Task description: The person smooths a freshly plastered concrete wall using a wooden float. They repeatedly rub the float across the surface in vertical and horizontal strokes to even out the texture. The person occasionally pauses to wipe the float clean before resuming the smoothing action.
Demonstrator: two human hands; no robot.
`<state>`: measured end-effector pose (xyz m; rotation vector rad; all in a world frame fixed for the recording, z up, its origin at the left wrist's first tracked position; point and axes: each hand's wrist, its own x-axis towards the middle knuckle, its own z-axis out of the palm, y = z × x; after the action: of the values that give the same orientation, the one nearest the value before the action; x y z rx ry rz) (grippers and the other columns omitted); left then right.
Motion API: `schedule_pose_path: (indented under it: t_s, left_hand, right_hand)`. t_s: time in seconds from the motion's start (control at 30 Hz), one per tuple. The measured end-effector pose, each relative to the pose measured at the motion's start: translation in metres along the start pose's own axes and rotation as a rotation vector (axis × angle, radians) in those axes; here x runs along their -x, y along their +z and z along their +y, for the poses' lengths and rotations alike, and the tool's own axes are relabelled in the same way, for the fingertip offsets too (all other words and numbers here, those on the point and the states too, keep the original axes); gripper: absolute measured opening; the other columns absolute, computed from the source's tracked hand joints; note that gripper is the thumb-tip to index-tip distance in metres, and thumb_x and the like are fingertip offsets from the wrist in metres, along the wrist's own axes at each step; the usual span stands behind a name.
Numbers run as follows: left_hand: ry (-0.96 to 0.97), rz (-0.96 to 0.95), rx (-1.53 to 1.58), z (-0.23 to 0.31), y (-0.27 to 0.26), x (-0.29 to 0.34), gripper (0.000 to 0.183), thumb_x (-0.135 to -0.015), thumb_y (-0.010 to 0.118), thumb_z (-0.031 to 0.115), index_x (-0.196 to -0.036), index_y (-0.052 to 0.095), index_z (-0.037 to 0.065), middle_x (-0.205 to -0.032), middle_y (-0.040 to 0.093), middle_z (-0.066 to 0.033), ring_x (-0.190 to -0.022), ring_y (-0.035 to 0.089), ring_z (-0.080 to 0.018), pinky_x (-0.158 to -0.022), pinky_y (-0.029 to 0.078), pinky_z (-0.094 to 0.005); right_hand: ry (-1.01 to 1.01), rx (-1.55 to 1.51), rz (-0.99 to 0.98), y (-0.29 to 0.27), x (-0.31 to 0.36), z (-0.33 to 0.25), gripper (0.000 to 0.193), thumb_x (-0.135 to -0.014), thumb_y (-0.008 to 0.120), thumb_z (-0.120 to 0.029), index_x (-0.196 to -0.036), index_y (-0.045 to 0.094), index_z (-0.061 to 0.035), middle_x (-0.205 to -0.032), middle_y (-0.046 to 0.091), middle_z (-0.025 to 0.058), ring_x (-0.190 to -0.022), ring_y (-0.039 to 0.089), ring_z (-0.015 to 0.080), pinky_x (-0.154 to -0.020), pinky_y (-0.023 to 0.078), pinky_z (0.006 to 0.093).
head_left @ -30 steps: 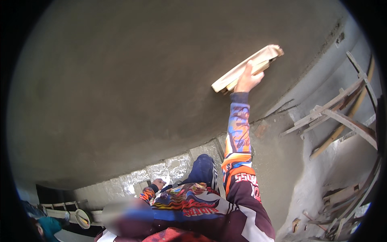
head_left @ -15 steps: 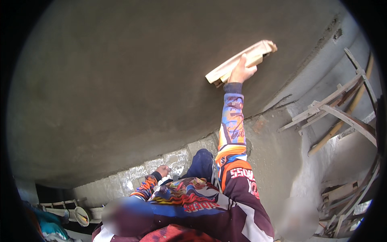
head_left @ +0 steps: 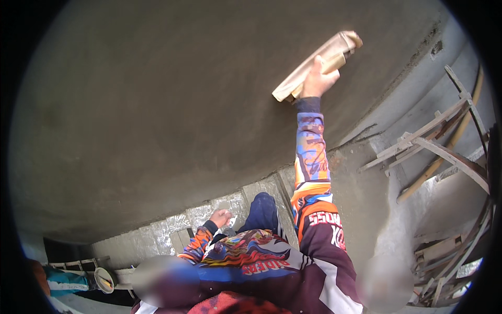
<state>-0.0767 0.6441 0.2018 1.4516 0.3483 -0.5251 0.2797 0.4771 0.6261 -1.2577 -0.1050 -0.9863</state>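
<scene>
My right hand [head_left: 320, 82] is closed round the grip of a pale wooden plastering float [head_left: 333, 48]. The float lies slantwise at the wet grey plastered wall [head_left: 157, 115], its far end toward the upper right. My right arm is stretched out well ahead of me. Low beside my bent knee, my left hand [head_left: 221, 217] is curled closed, away from the wall's surface. I make out nothing in its fingers.
Beneath me run wet, light-coloured planks [head_left: 157, 236]. Wooden framing [head_left: 413, 146] and a bamboo pole [head_left: 442, 159] stand at the right. At lower left are a round bucket [head_left: 104, 280] and a person in teal clothing [head_left: 65, 281].
My right hand has slid the float up and slightly right along the wall, tilting it more steeply. My left hand has shifted a little to the right. The person in teal has moved.
</scene>
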Motion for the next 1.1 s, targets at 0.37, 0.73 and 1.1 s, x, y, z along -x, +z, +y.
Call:
schedule_pose_path:
  t_s: [0.37,0.73,1.1]
  left_hand:
    - [0.290,0.094,0.308,0.075,0.013,0.002,0.012,-0.094,0.057,0.011,-0.091,0.061,0.000,-0.073,0.062,-0.0031,-0.061,0.060,-0.0108,-0.061,0.053,-0.0266]
    - [0.604,0.433,0.314,0.134,0.002,0.045,0.013,-0.093,0.058,0.011,-0.088,0.061,-0.001,-0.072,0.061,-0.0038,-0.062,0.059,-0.0102,-0.061,0.051,-0.0258]
    - [0.675,0.507,0.178,0.179,0.027,0.057,0.009,-0.094,0.056,0.007,-0.090,0.060,0.000,-0.072,0.059,-0.0030,-0.062,0.058,-0.0104,-0.059,0.048,-0.0255]
  right_hand:
    - [-0.075,0.144,-0.036,-0.027,0.013,0.048,0.066,-0.087,0.070,-0.036,-0.124,0.041,0.0117,-0.123,0.051,0.0291,-0.118,0.053,0.0358,-0.103,0.041,0.0440]
    - [-0.081,0.268,-0.200,-0.033,0.106,0.056,0.066,-0.085,0.073,-0.038,-0.123,0.042,0.0066,-0.112,0.058,0.0241,-0.106,0.060,0.0373,-0.091,0.047,0.0528]
    - [-0.728,0.519,-0.532,-0.024,0.158,0.054,0.054,-0.077,0.078,-0.037,-0.113,0.055,-0.0051,-0.109,0.056,0.0129,-0.105,0.053,0.0321,-0.096,0.035,0.0521]
